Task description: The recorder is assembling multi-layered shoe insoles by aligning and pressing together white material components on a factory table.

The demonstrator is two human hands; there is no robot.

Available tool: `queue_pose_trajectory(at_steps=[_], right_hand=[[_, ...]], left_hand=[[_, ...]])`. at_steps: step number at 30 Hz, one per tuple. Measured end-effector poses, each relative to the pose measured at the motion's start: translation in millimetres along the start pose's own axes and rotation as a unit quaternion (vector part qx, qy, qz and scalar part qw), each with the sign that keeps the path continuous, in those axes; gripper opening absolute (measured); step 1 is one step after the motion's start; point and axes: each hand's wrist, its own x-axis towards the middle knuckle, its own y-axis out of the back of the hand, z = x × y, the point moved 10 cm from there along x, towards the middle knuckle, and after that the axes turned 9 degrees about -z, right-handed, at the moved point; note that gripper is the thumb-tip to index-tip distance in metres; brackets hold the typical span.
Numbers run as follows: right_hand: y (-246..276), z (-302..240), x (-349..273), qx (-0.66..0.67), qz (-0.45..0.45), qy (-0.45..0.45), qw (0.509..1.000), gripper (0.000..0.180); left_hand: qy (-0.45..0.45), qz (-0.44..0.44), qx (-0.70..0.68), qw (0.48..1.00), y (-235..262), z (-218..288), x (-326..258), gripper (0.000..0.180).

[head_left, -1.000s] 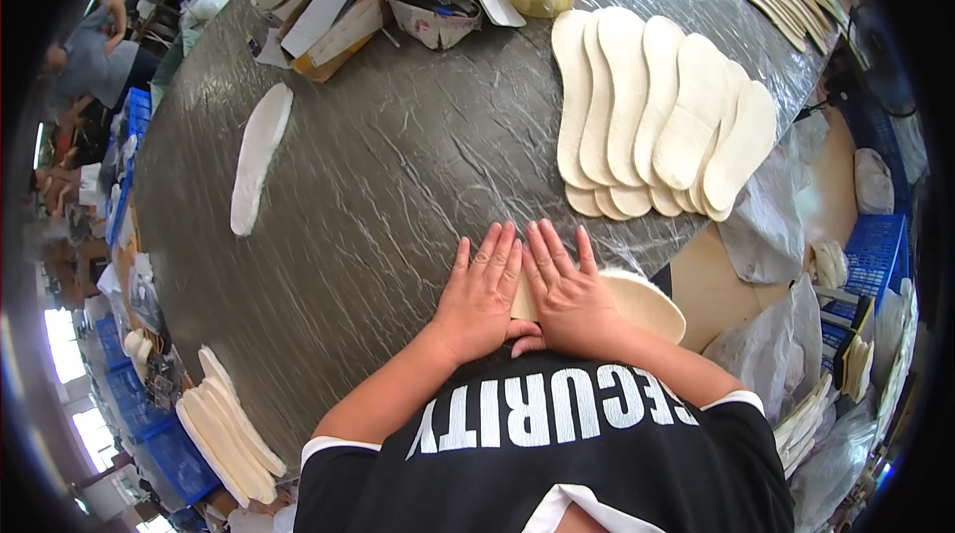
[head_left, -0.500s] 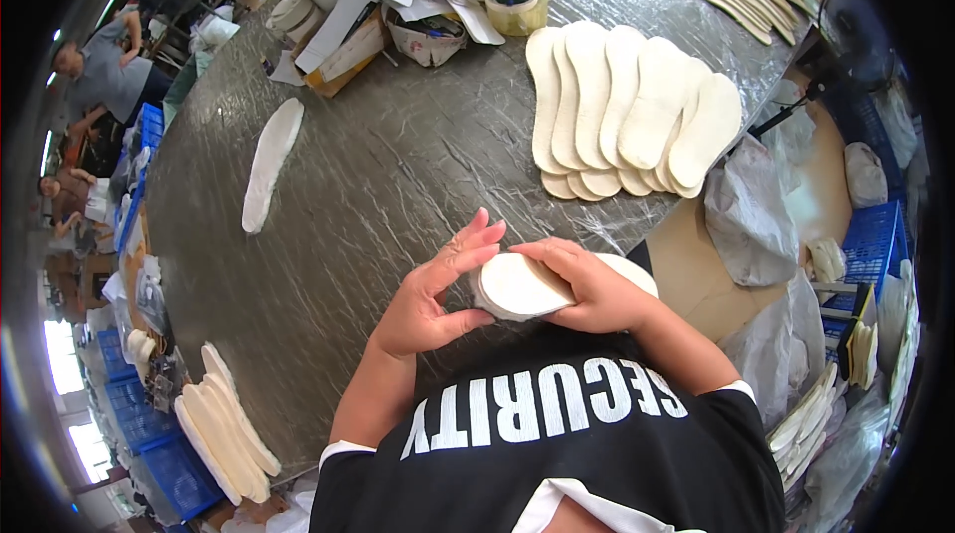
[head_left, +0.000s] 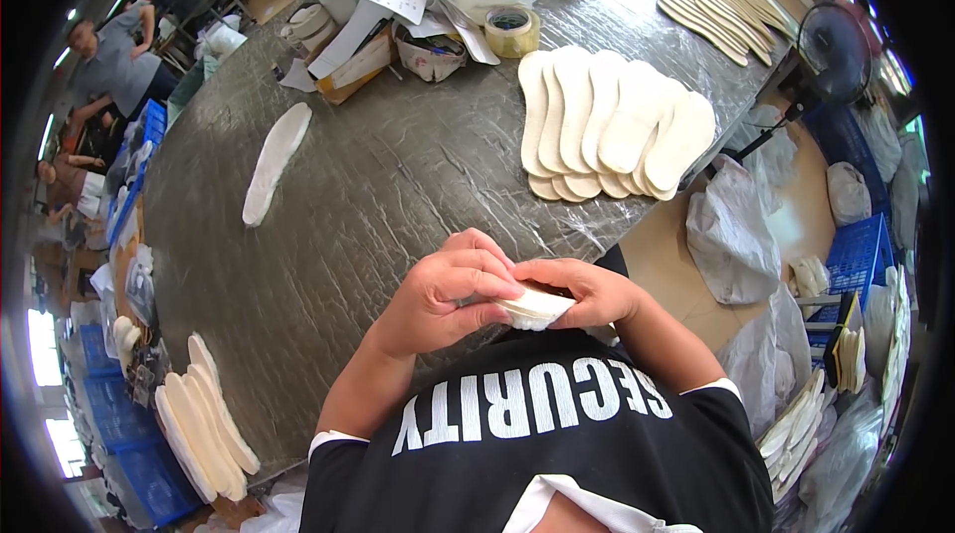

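Two hands: our left hand (head_left: 443,294) and right hand (head_left: 592,291), lower centre, equally near, both touching
Cream insole (head_left: 538,306): between them, left fingers and thumb clamped on its left edge, right hand gripping its right
Long axis: partly hidden; we cannot tell its direction
Fanned insoles (head_left: 625,120): upper right, apart from us

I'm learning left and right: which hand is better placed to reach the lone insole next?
Probably the left hand: it's nearer the lone insole; the right hand is farther. Both hold another insole.
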Motion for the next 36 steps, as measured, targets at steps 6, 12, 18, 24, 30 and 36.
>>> queue_pose_trajectory(at_steps=[6, 12, 18, 24, 30, 36], right_hand=[[-17, -6, 17, -0.024, -0.049, -0.014, 0.998, 0.07], [-21, -8, 25, -0.073, -0.032, -0.06, 0.995, 0.062], [-34, -20, 34, -0.126, -0.044, -0.034, 0.99, 0.062], [-50, -19, 43, -0.141, -0.074, -0.02, 0.987, 0.059], [-62, -13, 44, -0.081, -0.092, -0.018, 0.992, 0.052], [-63, -40, 39, -0.256, -0.008, 0.017, 0.966, 0.061]], left_hand=[[-0.02, 0.07, 0.1, 0.992, -6, 11, -16, 0.02], [0.002, 0.066, 0.113, 0.991, 3, 13, -27, 0.027], [0.008, 0.026, -0.04, 0.999, 7, 2, -48, 0.031], [-0.03, 0.058, 0.208, 0.976, -3, 36, -51, 0.018], [-0.052, 0.146, 0.321, 0.934, -13, 42, -68, 0.018], [-0.016, 0.143, 0.067, 0.987, 3, 17, -79, 0.028]])
